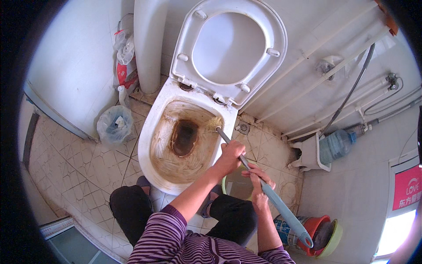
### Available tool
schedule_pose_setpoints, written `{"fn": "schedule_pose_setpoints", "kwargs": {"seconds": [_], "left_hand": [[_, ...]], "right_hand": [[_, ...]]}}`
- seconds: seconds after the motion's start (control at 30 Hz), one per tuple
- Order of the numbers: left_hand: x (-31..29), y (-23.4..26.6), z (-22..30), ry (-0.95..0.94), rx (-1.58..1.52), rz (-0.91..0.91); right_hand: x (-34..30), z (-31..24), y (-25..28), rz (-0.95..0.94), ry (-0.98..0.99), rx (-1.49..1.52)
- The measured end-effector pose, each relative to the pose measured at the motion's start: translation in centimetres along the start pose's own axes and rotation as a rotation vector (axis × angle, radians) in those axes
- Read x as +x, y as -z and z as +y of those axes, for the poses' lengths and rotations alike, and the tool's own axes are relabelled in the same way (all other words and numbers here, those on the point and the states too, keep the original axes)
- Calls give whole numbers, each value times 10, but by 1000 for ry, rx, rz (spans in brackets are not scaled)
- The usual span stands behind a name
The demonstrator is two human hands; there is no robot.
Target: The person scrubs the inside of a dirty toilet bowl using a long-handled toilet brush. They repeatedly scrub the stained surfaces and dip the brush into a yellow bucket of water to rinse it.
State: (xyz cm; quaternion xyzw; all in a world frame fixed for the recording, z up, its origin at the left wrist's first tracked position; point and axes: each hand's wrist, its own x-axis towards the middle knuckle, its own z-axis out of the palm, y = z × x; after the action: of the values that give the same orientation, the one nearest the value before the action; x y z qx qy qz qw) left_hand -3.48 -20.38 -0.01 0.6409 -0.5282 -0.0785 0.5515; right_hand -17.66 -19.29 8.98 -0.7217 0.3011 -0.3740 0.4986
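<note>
My left hand [232, 156] is closed round the grey shaft of a long-handled toilet brush [285, 211]. Farther up the same shaft, close to the pale blue grip, my right hand [262, 179] holds it too. The brush slants from the lower right into the white toilet bowl [146, 147], its yellowish bristles touching the inner right wall. Brown stains and streaks cover the inside of the bowl, darkest round the outlet. Both the toilet seat [277, 39] and the lid stand raised at the back. My knees are either side of the bowl's front.
A pale green-rimmed basin [237, 187] stands on the floor beneath my hands. Left of the toilet is a bag-lined bin [115, 127]. To the right are a floor drain [242, 128], a white stool [313, 152], a large water bottle [337, 146] and a red basin [314, 222].
</note>
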Motion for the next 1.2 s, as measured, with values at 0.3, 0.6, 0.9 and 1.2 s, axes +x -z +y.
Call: {"fn": "schedule_pose_setpoints", "kwargs": {"seconds": [0.3,0.6,0.9,1.2], "left_hand": [[6,11,0,7,-16,1],[27,17,2,-40,-13,129],[-8,12,18,13,23,-145],[-48,9,26,79,52,-152]], "right_hand": [[13,-10,-4,-20,-16,58],[25,-20,-9,63,-96,115],[-21,-24,6,118,-27,-71],[-55,-27,10,109,-151,62]]}}
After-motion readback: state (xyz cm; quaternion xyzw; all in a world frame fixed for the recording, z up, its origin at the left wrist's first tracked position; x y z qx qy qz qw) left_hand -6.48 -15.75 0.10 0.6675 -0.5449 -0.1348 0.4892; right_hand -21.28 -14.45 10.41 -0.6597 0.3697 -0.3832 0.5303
